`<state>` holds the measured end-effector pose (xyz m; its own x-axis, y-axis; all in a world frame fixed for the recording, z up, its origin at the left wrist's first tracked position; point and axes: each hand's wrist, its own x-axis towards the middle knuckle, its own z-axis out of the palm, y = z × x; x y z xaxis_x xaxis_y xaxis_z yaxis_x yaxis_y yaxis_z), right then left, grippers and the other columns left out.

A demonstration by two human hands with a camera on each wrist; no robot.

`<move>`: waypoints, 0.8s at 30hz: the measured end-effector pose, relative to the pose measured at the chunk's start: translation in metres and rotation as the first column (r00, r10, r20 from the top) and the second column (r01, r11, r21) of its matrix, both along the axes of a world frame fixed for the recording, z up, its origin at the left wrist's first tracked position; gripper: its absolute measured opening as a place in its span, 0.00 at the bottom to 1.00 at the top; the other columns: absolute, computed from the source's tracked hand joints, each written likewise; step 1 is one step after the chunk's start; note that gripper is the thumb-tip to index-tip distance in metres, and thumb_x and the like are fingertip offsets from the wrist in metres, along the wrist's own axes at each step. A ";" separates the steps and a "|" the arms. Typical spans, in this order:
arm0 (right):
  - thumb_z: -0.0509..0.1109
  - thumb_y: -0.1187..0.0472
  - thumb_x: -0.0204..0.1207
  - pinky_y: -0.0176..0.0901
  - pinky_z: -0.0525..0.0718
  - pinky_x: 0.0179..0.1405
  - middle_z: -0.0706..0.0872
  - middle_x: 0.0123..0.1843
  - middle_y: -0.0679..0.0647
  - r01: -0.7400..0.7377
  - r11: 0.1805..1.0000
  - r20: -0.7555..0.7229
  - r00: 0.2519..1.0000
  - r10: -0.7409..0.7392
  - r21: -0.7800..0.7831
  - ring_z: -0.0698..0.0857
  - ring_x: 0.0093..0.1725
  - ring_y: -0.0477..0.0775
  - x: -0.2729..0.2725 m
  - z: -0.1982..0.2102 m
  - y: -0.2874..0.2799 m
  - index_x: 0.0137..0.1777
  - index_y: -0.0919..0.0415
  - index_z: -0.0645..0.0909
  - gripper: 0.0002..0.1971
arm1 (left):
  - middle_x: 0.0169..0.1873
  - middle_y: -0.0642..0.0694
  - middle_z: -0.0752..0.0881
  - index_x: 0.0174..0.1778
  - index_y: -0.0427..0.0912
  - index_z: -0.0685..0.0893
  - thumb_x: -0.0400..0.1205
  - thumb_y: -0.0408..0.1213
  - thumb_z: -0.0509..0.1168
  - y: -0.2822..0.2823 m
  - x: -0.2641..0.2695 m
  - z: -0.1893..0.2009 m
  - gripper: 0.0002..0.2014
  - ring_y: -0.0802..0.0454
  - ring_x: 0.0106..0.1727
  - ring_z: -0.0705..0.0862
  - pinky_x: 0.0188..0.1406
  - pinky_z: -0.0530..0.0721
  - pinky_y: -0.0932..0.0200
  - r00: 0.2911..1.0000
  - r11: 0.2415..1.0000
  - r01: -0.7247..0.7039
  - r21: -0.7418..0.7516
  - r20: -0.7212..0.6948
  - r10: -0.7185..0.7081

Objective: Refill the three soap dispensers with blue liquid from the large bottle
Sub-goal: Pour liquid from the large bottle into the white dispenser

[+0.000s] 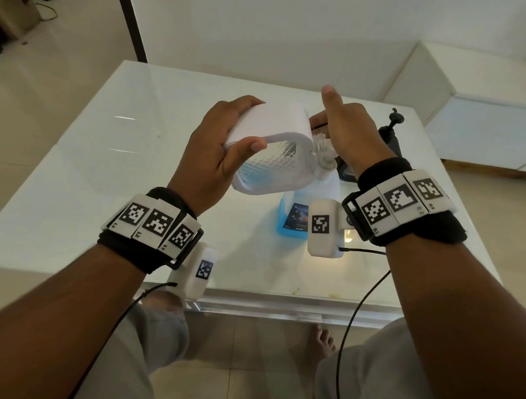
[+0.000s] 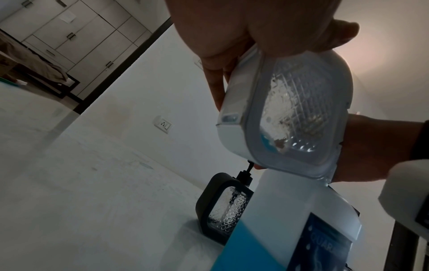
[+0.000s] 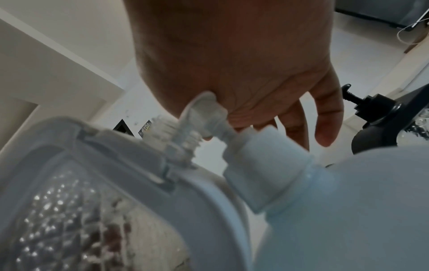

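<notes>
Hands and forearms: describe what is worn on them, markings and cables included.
Both forearms are bare, no sleeves. The left hand and right hand wear no gloves. Each wrist carries a black fabric band topped with white tiles printed with black square codes. A white camera box with its own code hangs from each band, trailing a thin black cable.

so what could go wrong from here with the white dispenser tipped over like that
1. The left hand holds the white dispenser tilted in the air while the right hand works its pump top; the little blue liquid inside could dribble out once the top loosens.
2. It hangs right over the capped large bottle, so a slip might knock that over.
3. The black dispenser stands just behind and could get bumped.
</notes>
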<state>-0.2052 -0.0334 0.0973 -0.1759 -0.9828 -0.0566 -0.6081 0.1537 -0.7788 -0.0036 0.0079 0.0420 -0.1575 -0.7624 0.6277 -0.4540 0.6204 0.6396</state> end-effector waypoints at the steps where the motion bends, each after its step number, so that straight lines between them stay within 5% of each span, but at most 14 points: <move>1: 0.48 0.39 0.85 0.48 0.77 0.55 0.87 0.41 0.45 0.000 1.000 -0.016 1.000 0.000 0.001 0.83 0.44 0.46 0.000 -0.001 0.000 0.43 0.55 0.88 0.30 | 0.60 0.55 0.74 0.72 0.41 0.72 0.82 0.65 0.51 0.000 0.000 0.000 0.33 0.78 0.60 0.70 0.61 0.69 0.78 1.000 1.000 0.000 0.002 -0.002 0.000; 5: 0.48 0.43 0.87 0.44 0.73 0.47 0.84 0.40 0.43 -0.012 1.000 -0.035 0.999 0.013 0.024 0.80 0.41 0.44 0.001 -0.005 0.003 0.44 0.54 0.86 0.27 | 0.61 0.53 0.75 0.72 0.38 0.73 0.82 0.65 0.51 0.001 -0.002 0.000 0.35 0.77 0.60 0.71 0.61 0.69 0.77 1.000 1.000 0.007 0.005 -0.004 -0.007; 10: 0.48 0.49 0.89 0.41 0.70 0.42 0.79 0.36 0.39 -0.055 0.998 0.006 0.998 0.055 0.042 0.75 0.38 0.41 0.002 -0.004 0.006 0.57 0.62 0.84 0.25 | 0.60 0.52 0.76 0.72 0.37 0.74 0.82 0.65 0.51 0.001 -0.001 0.001 0.36 0.76 0.60 0.71 0.61 0.69 0.77 1.000 1.000 0.017 -0.001 -0.023 -0.017; 15: 0.48 0.41 0.87 0.44 0.73 0.49 0.83 0.37 0.41 -0.032 0.999 0.020 0.999 0.031 0.028 0.80 0.39 0.42 0.001 -0.004 0.004 0.40 0.53 0.84 0.28 | 0.60 0.52 0.76 0.71 0.36 0.74 0.82 0.65 0.50 0.002 -0.001 0.001 0.36 0.76 0.59 0.71 0.60 0.68 0.77 1.000 1.000 0.015 0.006 -0.009 -0.015; 24: 0.49 0.43 0.87 0.49 0.73 0.57 0.82 0.37 0.41 -0.031 0.998 -0.028 0.999 0.033 0.063 0.77 0.37 0.43 0.001 -0.006 0.002 0.35 0.49 0.81 0.25 | 0.60 0.52 0.76 0.72 0.38 0.74 0.82 0.65 0.51 0.002 -0.001 0.001 0.35 0.75 0.60 0.71 0.61 0.69 0.76 1.000 1.000 0.014 0.011 -0.016 -0.014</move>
<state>-0.2037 -0.0314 0.0910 -0.1469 -0.9826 -0.1136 -0.6358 0.1817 -0.7501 -0.0049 0.0096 0.0427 -0.1577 -0.7671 0.6218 -0.4350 0.6193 0.6537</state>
